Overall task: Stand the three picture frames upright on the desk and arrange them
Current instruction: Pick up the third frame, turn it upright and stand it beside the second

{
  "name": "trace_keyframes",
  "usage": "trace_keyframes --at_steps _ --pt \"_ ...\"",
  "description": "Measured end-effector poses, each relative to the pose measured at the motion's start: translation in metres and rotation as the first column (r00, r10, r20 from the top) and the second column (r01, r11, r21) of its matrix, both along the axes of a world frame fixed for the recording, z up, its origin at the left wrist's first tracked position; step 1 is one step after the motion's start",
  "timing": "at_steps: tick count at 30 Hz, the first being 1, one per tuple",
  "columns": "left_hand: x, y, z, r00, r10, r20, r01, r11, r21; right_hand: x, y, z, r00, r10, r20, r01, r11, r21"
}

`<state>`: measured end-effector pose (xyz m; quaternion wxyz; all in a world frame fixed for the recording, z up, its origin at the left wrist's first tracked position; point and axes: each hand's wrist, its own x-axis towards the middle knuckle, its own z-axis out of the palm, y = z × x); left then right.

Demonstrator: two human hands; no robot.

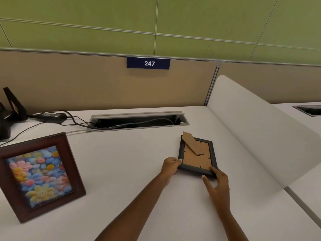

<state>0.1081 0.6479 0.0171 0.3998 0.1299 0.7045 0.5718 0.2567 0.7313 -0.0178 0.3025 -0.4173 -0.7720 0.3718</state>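
A small black picture frame lies face down on the white desk, right of centre, its brown cardboard back up and its easel leg swung out at the far left corner. My left hand grips its near left corner. My right hand holds its near right corner, fingers spread along the near edge. A larger dark wood frame with a colourful flower picture stands upright at the left. A black frame-like object stands edge-on at the far left; I cannot tell what it is.
A cable tray with its lid raised is set into the desk behind the frames. A black power adapter and cables lie at the back left. A frosted divider panel rises along the desk's right side. A tan partition stands behind.
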Motion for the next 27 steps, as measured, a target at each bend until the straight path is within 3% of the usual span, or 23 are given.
trace_keyframes --at_steps 4,8,11,17,23,27 --pt "0.0 0.0 -0.001 0.999 0.011 0.038 -0.01 1.0 -0.015 0.005 -0.003 -0.001 0.998 -0.007 -0.063 0.008 1.0 0.023" --pt "0.003 -0.007 0.007 0.961 0.05 0.271 -0.076 0.993 0.087 0.009 -0.006 -0.004 0.998 0.004 -0.062 0.0 0.998 0.07" --pt "0.007 -0.013 0.013 0.934 0.033 0.356 -0.089 0.986 0.142 0.012 -0.007 -0.004 0.996 0.003 -0.092 0.003 0.998 0.068" --pt "0.008 -0.044 0.039 0.914 -0.024 0.406 -0.056 0.981 0.184 0.021 -0.008 0.003 0.988 0.042 -0.148 -0.034 0.998 0.059" --pt "0.014 -0.085 0.057 0.863 -0.066 0.502 -0.057 0.972 0.226 0.022 -0.015 0.017 0.973 0.107 -0.203 -0.063 0.976 0.209" --pt "0.014 -0.103 0.08 0.898 -0.063 0.435 -0.07 0.957 0.282 0.017 -0.03 0.033 0.94 0.151 -0.305 -0.073 0.965 0.252"
